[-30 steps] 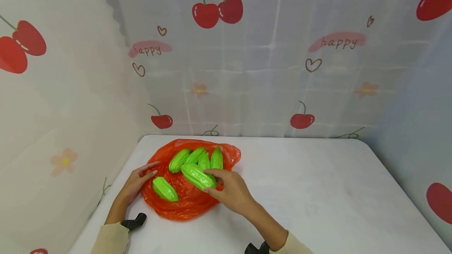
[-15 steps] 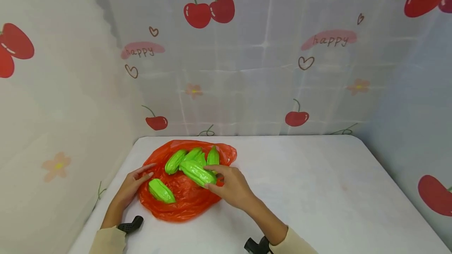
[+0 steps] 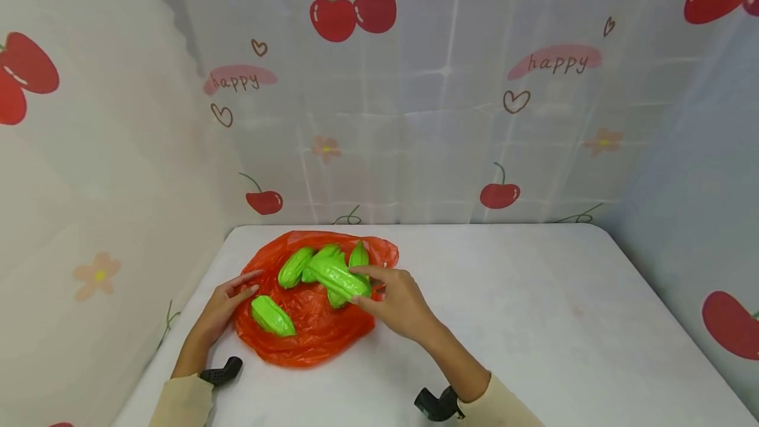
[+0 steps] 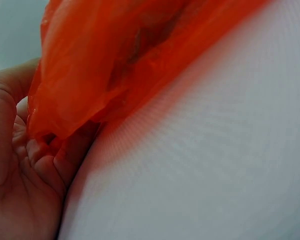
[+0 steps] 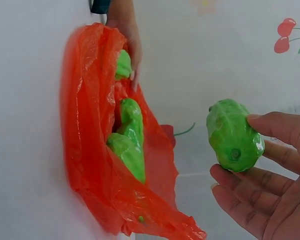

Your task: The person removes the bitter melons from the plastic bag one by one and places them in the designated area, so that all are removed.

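well, gourd [image 3: 335,275] pinched in right hand [image 3: 400,298]

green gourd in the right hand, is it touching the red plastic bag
Apart: the right wrist view shows a clear gap between the green gourd in the right hand and the red plastic bag.

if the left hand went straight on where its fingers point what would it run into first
The red bag, which the left hand already touches. Beyond that, the leftmost green vegetable of the far group seems next in line, though depth is unclear.
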{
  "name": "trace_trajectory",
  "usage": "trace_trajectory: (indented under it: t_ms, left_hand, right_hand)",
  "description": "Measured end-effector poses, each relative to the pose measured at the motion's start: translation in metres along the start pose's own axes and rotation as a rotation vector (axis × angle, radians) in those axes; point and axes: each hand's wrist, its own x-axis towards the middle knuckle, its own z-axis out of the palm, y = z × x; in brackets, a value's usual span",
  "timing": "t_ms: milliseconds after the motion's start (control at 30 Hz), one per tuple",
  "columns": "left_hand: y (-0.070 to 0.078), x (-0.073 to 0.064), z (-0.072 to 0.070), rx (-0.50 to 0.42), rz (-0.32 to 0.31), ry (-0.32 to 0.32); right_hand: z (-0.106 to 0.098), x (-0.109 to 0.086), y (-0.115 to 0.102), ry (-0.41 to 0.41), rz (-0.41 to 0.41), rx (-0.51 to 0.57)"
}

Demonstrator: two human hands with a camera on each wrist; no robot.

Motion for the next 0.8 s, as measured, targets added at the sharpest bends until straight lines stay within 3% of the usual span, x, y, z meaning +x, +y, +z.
trace_trajectory:
  t_ms: [333,800]
  left_hand:
    - [0.0,0.001,-0.001,0.022,-0.012,0.0]
    - [0.0,0.001,-0.002,0.006,0.001,-0.005]
  right_hand:
    - [-0.015,0.002,0.002,0.04,-0.017,0.027]
    - [-0.035,0.005,0.006,0.08,0.042,0.055]
